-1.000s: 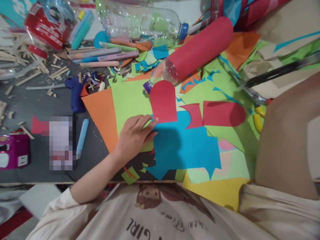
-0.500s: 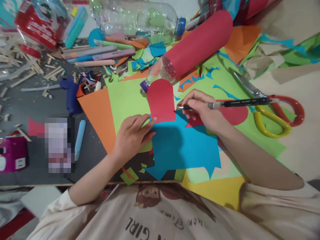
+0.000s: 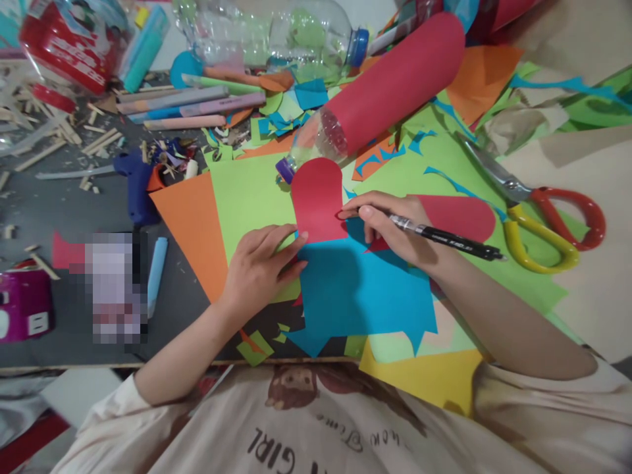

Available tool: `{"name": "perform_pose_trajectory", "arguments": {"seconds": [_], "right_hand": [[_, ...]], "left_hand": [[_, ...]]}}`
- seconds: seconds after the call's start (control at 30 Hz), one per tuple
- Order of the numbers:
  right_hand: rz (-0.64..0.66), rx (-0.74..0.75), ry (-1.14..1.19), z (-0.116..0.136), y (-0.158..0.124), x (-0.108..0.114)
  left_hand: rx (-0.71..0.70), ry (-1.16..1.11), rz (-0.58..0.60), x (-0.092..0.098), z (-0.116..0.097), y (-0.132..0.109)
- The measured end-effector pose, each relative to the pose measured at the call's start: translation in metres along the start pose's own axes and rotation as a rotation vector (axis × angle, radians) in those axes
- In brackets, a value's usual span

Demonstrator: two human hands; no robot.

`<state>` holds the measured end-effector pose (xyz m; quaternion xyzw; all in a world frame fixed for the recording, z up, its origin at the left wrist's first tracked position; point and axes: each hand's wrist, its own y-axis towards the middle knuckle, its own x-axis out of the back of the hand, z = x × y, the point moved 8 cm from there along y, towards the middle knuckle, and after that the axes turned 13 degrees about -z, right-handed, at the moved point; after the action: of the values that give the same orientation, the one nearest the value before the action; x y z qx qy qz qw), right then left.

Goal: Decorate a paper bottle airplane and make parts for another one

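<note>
A piece of red paper [image 3: 318,201] with a rounded top lies over green and blue sheets in front of me. My left hand [image 3: 259,266] rests at its lower left corner, one fingertip pressing the corner, fingers spread. In my right hand [image 3: 395,224] is a black pen [image 3: 439,238], slanting back over the hand toward the lower right. The fingertips of that hand touch the right edge of the red paper; the pen's tip is hidden by the fingers. Under the red paper and both hands' reach lies a blue sheet [image 3: 370,296] with a jagged lower edge.
Scissors [image 3: 538,230] with red and yellow handles lie at the right. A bottle wrapped in red paper [image 3: 395,82] lies behind, near a clear bottle [image 3: 296,43]. Markers [image 3: 197,105], a blue glue gun [image 3: 138,187] and wood bits are to the left. Another red piece [image 3: 459,217] lies beside my right hand.
My right hand has shifted left onto the red paper's edge. The pen has swung, its rear end now lower and its tip no longer showing. My left hand has stayed put.
</note>
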<state>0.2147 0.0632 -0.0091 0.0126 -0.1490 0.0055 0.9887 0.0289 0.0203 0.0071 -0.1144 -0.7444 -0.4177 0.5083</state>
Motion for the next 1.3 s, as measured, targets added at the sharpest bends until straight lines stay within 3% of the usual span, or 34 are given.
{"name": "perform_pose_trajectory", "arguments": {"seconds": [0.7, 0.87, 1.03, 1.3], "right_hand": [[-0.011, 0.009, -0.028, 0.000, -0.002, 0.000], [-0.035, -0.050, 0.089, -0.001, 0.002, 0.000], [-0.178, -0.140, 0.236, -0.011, 0.008, 0.011], [-0.115, -0.138, 0.060, -0.008, 0.009, 0.006]], "left_hand": [[0.166, -0.153, 0.128, -0.012, 0.013, -0.002], [0.215, -0.150, 0.187, -0.015, 0.015, -0.002], [0.175, -0.158, 0.155, -0.012, 0.013, 0.000], [0.083, -0.088, 0.116, -0.008, 0.005, 0.004]]}}
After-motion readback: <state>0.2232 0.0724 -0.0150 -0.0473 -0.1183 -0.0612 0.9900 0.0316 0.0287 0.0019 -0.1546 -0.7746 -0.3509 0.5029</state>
